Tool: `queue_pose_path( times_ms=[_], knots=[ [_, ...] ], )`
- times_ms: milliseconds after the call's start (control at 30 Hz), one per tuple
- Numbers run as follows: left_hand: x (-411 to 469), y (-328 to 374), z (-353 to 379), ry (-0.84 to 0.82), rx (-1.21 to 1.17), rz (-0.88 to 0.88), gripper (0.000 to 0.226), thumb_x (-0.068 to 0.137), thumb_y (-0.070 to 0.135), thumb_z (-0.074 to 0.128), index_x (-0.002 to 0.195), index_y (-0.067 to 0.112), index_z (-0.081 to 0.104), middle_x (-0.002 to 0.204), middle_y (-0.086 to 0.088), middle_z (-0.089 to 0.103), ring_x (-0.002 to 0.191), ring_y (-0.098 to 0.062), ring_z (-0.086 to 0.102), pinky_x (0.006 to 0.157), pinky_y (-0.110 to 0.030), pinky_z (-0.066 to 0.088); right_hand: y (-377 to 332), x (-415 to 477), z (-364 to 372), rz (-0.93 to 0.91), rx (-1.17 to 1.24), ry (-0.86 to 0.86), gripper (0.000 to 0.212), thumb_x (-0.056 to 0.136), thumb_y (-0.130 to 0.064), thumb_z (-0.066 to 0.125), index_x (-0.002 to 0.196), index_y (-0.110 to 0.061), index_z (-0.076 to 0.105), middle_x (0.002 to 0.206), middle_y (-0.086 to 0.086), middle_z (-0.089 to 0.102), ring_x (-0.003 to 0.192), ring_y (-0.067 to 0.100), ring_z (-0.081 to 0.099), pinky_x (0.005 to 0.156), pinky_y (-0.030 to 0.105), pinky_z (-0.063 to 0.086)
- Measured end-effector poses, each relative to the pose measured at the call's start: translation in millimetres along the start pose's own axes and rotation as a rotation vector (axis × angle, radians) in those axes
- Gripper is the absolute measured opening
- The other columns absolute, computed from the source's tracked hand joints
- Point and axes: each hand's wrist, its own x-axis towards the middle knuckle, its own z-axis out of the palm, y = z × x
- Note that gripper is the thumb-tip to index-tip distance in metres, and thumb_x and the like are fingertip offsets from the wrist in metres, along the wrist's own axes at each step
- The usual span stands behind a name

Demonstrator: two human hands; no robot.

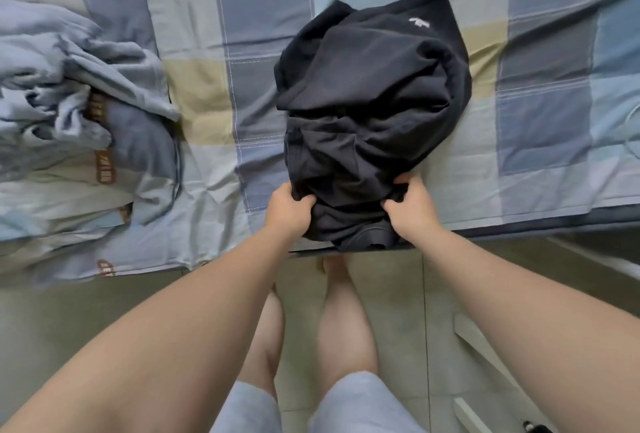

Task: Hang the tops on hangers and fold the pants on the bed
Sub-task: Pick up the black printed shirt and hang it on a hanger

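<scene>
Head view: a crumpled black garment [374,114] lies in a heap just right of the middle of the frame, on the bed [263,10], whose sheet is checked in blue, grey and pale yellow squares. The heap runs from the upper centre down to the bed's near edge, where its lowest fold hangs slightly over the dark side of the mattress. A small white logo [419,21] shows near the top of the heap. Whether the garment is a top or a pair of pants cannot be told from its bunched shape.

Both hands hold the near end of the cloth. The left hand [289,206], just left of centre, has its fingers curled into the fabric with a bunch of it gripped at the heap's lower left corner. The right hand [412,206], just right of centre, grips the lower right corner the same way — thumb on top, fingers tucked under a fold. The two hands are apart, with the dark cloth between them.

At the left of the frame a rumpled pale blue quilt [69,93] lies on the bed, well apart from the garment. Along the bottom, bare legs in light blue shorts [349,405] stand on a tiled floor [86,322] — a white bar-shaped object [481,339] sits at the lower right, too cropped to identify.
</scene>
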Motion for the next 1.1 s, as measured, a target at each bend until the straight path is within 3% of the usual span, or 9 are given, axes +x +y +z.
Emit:
queue_pose_path(
  times_ms=[167, 267, 400, 533, 767, 867, 933, 1000, 1100],
  knots=[
    [-54.0, 25.1, -25.7, -0.052, -0.160, -0.044, 0.011, 0.096, 0.013, 0.060, 0.103, 0.017, 0.067, 0.103, 0.000, 0.071, 0.103, -0.024, 0.065, 0.096, -0.041, 0.052, -30.2, -40.5, -41.6, 0.094, 0.260, -0.007, 0.016, 0.083, -0.014, 0.062, 0.087, -0.026, 0.053, 0.090, 0.003, 0.059, 0.070, 0.023, 0.054, 0.060, 0.032, 0.044],
    [-110.0, 59.2, -51.8, -0.072, -0.295, -0.054, 0.019, 0.097, 0.019, 0.061, 0.114, 0.015, 0.067, 0.111, -0.001, 0.072, 0.108, -0.023, 0.066, 0.098, -0.042, 0.052, -65.2, -94.7, -83.7, 0.105, 0.377, -0.002, 0.007, 0.084, -0.017, 0.056, 0.085, -0.023, 0.058, 0.086, 0.001, 0.060, 0.065, 0.018, 0.051, 0.059, 0.029, 0.044],
    [-191.9, 120.0, -92.3, -0.075, -0.562, -0.063, 0.031, 0.097, 0.026, 0.063, 0.126, 0.014, 0.061, 0.120, -0.007, 0.069, 0.108, -0.030, 0.067, 0.095, -0.049, 0.056, -121.1, -181.8, -143.1, 0.019, 0.531, -0.033, 0.015, 0.090, -0.009, 0.051, 0.086, -0.021, 0.059, 0.082, 0.000, 0.056, 0.059, 0.016, 0.049, 0.055, 0.026, 0.043],
    [-269.7, 175.3, -134.8, -0.131, -0.720, 0.100, 0.020, 0.100, 0.025, 0.061, 0.117, 0.015, 0.065, 0.108, -0.005, 0.076, 0.099, -0.025, 0.073, 0.088, -0.041, 0.059, -175.0, -265.2, -204.7, -0.160, 0.721, -0.089, 0.023, 0.093, -0.001, 0.046, 0.083, -0.018, 0.058, 0.075, 0.003, 0.052, 0.058, 0.018, 0.049, 0.056, 0.030, 0.042],
    [-381.3, 237.9, -189.4, -0.170, -0.694, 0.378, 0.024, 0.101, 0.032, 0.057, 0.114, 0.014, 0.067, 0.109, -0.007, 0.076, 0.098, -0.026, 0.073, 0.082, -0.042, 0.060, -234.8, -374.4, -287.7, -0.385, 1.035, -0.182, 0.024, 0.098, -0.003, 0.046, 0.081, -0.013, 0.060, 0.066, 0.000, 0.056, 0.048, 0.011, 0.051, 0.046, 0.019, 0.045],
    [-415.0, 259.0, -204.9, -0.172, -0.739, 0.429, 0.024, 0.102, 0.034, 0.055, 0.111, 0.014, 0.065, 0.096, -0.005, 0.077, 0.080, -0.020, 0.075, 0.059, -0.033, 0.059, -244.6, -397.3, -308.1, -0.505, 1.095, -0.170, 0.018, 0.100, -0.006, 0.048, 0.090, -0.015, 0.060, 0.074, 0.001, 0.059, 0.056, 0.013, 0.056, 0.053, 0.020, 0.050],
    [-435.4, 274.3, -212.2, -0.169, -0.799, 0.472, 0.024, 0.103, 0.032, 0.054, 0.106, 0.011, 0.064, 0.091, -0.005, 0.076, 0.076, -0.019, 0.074, 0.056, -0.030, 0.057, -247.2, -405.8, -316.4, -0.618, 1.115, -0.253, 0.012, 0.099, -0.009, 0.051, 0.104, -0.015, 0.061, 0.085, 0.004, 0.066, 0.068, 0.015, 0.065, 0.065, 0.024, 0.055],
    [-456.2, 290.2, -218.6, -0.205, -0.876, 0.523, 0.023, 0.104, 0.029, 0.051, 0.101, 0.008, 0.060, 0.082, -0.006, 0.074, 0.070, -0.018, 0.072, 0.055, -0.030, 0.057, -245.8, -409.5, -321.1, -0.714, 1.097, -0.370, 0.030, 0.094, -0.015, 0.061, 0.124, -0.017, 0.057, 0.107, 0.008, 0.070, 0.094, 0.019, 0.070, 0.086, 0.032, 0.055],
    [-485.1, 311.4, -226.5, -0.288, -0.951, 0.608, 0.021, 0.107, 0.024, 0.045, 0.097, 0.007, 0.053, 0.070, -0.008, 0.070, 0.060, -0.017, 0.071, 0.053, -0.031, 0.057, -239.0, -411.1, -321.3, -0.856, 0.856, -0.369, 0.063, 0.081, -0.031, 0.073, 0.139, -0.037, 0.049, 0.142, -0.002, 0.056, 0.130, 0.018, 0.055, 0.108, 0.038, 0.042]
  ],
)
